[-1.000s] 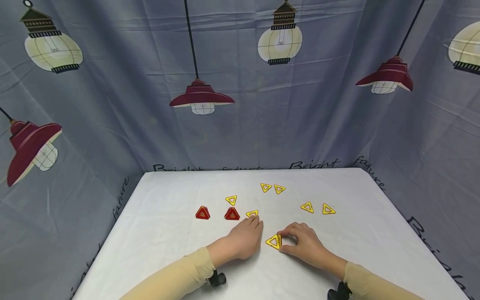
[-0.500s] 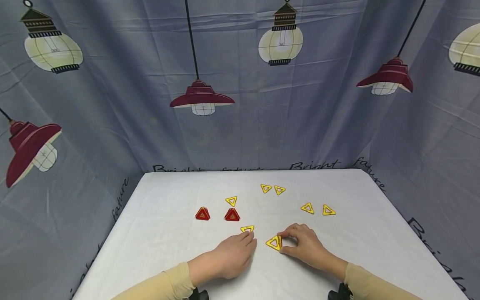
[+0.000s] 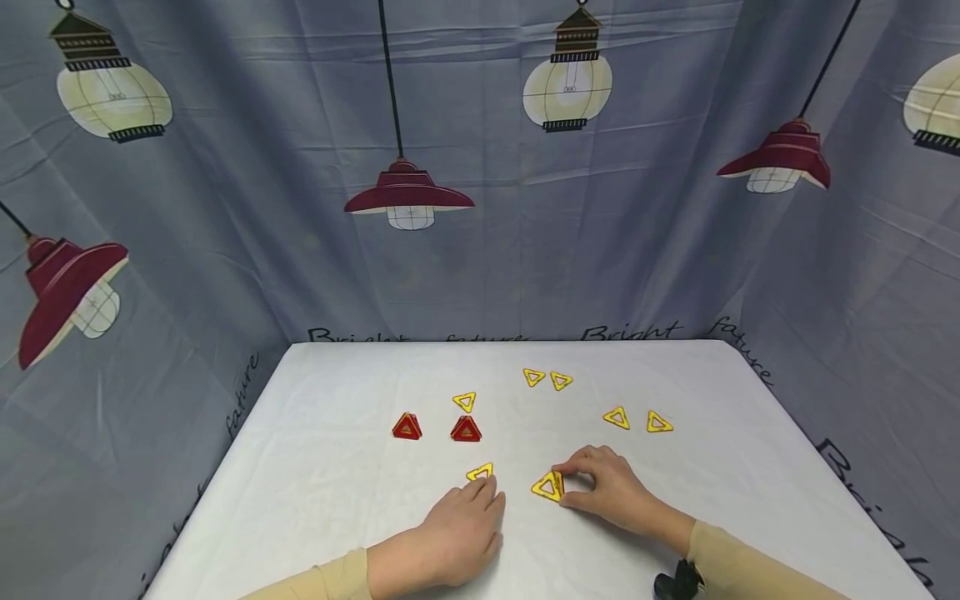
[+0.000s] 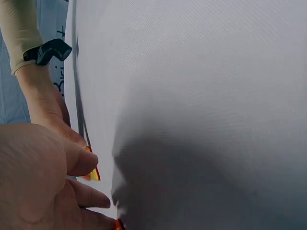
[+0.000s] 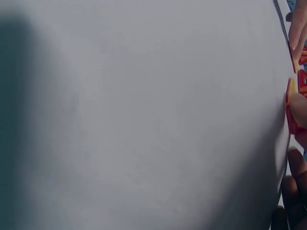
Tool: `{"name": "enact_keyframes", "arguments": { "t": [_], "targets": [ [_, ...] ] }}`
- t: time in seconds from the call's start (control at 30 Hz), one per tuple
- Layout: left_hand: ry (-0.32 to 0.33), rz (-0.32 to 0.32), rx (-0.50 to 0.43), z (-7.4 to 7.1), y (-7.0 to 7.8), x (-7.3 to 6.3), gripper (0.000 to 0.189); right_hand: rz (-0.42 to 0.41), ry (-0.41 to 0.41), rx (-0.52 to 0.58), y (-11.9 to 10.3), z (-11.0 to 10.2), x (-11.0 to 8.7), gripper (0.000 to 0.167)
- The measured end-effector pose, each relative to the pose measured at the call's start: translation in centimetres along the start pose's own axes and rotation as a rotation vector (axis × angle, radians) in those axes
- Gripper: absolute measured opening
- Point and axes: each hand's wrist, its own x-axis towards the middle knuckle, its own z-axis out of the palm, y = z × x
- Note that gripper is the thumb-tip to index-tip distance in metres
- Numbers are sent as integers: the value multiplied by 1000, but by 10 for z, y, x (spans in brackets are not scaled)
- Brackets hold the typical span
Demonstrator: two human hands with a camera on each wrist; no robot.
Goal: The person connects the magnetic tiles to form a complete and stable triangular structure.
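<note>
My left hand (image 3: 459,533) reaches over the white table, its fingertips on a flat yellow triangular frame tile (image 3: 479,471) that they partly cover. To its right, my right hand (image 3: 606,487) pinches a yellow triangle tile (image 3: 559,482) on edge between thumb and forefinger. A second yellow triangle tile (image 3: 538,486) lies against the left side of the pinched one. In the left wrist view, the pinched tile (image 4: 94,167) appears past the left thumb. The right wrist view shows only fingers and tile edges at its right border.
Two small red pyramid shapes (image 3: 400,432) (image 3: 466,421) stand left of centre, with one yellow triangle tile (image 3: 465,395) behind. Two more yellow tiles (image 3: 534,372) lie at the back, and another pair (image 3: 617,424) toward the right. A grey printed curtain (image 3: 480,275) encloses the table.
My left hand has drawn its yellow triangle tile toward me and slightly left, away from beside the red pyramid. The right hand and its tiles have stayed in place.
</note>
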Motion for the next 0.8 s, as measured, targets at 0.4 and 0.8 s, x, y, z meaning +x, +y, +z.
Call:
{"name": "enact_keyframes", "arguments": {
  "t": [0.4, 0.8],
  "targets": [
    [69, 33, -38, 7, -6, -6, 59, -29, -71, 9, 2, -1, 9, 42],
    [220, 148, -46, 12, -28, -7, 50, -14, -73, 17, -1, -2, 9, 41]
  ]
}}
